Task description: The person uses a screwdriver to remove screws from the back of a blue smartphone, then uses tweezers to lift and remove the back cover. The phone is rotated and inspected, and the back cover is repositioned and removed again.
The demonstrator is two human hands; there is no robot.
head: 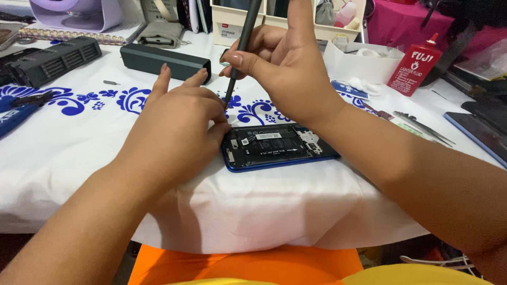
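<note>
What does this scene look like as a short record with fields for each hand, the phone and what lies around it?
Left hand: rests on the opened phone's left end
Right hand: holds a dark screwdriver upright, tip down by the phone's left end
Phone: blue frame, back off, insides showing, flat on the cloth
Cloth: white with blue flower print
Around: dark long case, red bottle, tweezers

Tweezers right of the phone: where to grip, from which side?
Judging by pose, take the tweezers from above, pinching both flat arms across the middle. They lie flat on the cloth, tips toward the lower right, the sides clear, and nearest the right hand.
</note>
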